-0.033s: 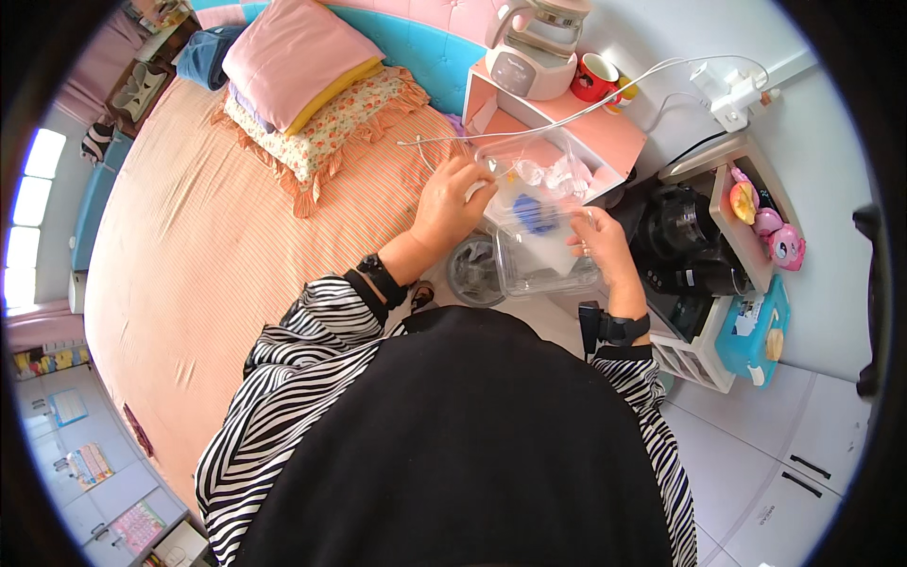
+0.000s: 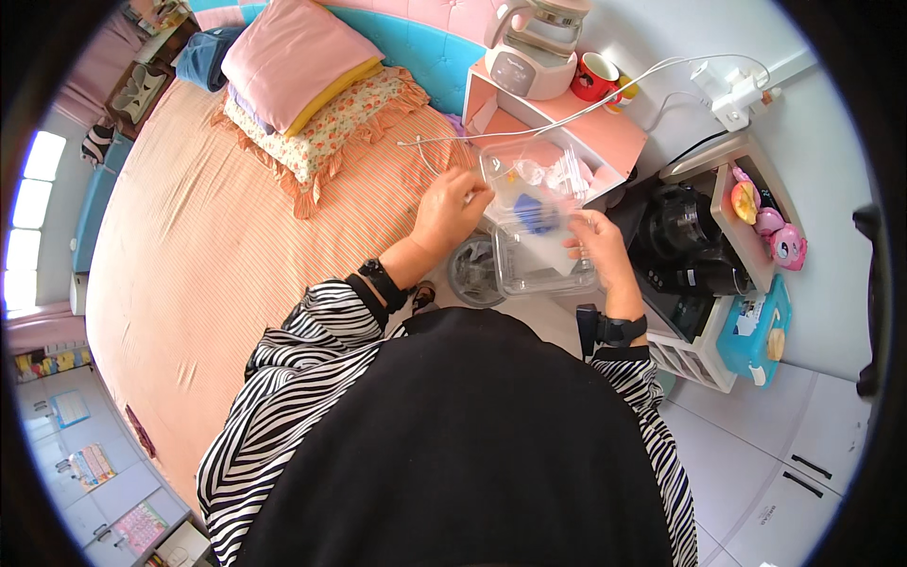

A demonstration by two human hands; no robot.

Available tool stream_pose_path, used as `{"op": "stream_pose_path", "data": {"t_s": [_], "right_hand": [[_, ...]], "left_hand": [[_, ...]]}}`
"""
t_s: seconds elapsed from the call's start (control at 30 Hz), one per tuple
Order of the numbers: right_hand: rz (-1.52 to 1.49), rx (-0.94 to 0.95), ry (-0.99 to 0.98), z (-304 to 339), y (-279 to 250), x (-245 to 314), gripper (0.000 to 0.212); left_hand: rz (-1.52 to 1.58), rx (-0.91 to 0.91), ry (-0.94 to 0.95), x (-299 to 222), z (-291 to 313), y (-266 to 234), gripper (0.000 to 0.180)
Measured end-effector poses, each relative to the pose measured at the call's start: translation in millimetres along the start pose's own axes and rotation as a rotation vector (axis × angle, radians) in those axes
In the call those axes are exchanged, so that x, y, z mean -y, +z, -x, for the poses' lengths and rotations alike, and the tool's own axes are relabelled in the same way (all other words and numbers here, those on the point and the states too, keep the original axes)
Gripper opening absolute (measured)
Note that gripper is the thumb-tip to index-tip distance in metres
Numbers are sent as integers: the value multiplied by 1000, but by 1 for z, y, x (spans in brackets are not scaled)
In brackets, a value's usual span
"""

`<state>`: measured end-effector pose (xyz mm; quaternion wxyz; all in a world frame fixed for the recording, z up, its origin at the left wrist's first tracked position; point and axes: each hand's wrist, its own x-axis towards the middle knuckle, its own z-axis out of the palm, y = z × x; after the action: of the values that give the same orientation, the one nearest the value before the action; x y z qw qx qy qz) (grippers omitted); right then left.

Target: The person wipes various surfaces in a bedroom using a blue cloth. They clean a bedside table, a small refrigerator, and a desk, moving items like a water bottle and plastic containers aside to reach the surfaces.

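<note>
A clear plastic hinged box (image 2: 529,282) hangs in front of me with its see-through lid (image 2: 501,172) swung up and away. My right hand (image 2: 597,241) pinches the box's right edge near the fold. Beside the lid's left edge is my left hand (image 2: 452,213), fingers curled and thumb against the fingertips. Something small and pale may be between them, too small to name. A blue patch (image 2: 535,214) and a white sheet-like area (image 2: 553,250) show at or through the plastic; I cannot tell whether they are inside.
Below the box stands a bin with a grey liner (image 2: 474,269). A pink shelf (image 2: 605,142) bears a white appliance (image 2: 534,66) and a red mug (image 2: 595,77); a white cable (image 2: 576,115) crosses it. Left is a striped bed (image 2: 217,236); right, a black coffee maker (image 2: 675,222).
The lid has shifted very slightly to the right, and my left hand has moved a little down. My right hand keeps its hold on the box.
</note>
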<state>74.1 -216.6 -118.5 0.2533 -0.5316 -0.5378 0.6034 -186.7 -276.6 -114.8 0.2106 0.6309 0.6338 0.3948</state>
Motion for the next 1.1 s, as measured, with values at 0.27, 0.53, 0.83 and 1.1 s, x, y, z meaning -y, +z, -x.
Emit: {"op": "stream_pose_path", "data": {"t_s": [0.27,0.53,0.83,1.1], "right_hand": [[-344,-92,260,-13,5,-100,46],[-404,-278,430,-16,-8,-167,56],[-199,-443,370,-83,-14,-190,57],[-414,-592,258,-173,9,-194,54]], "left_hand": [[273,589,-634,60,26,76,63],[248,519,-490,81,11,141,53],[-152,636,-183,147,-153,245,48],[363,-97,-501,232,-223,273,67]]}}
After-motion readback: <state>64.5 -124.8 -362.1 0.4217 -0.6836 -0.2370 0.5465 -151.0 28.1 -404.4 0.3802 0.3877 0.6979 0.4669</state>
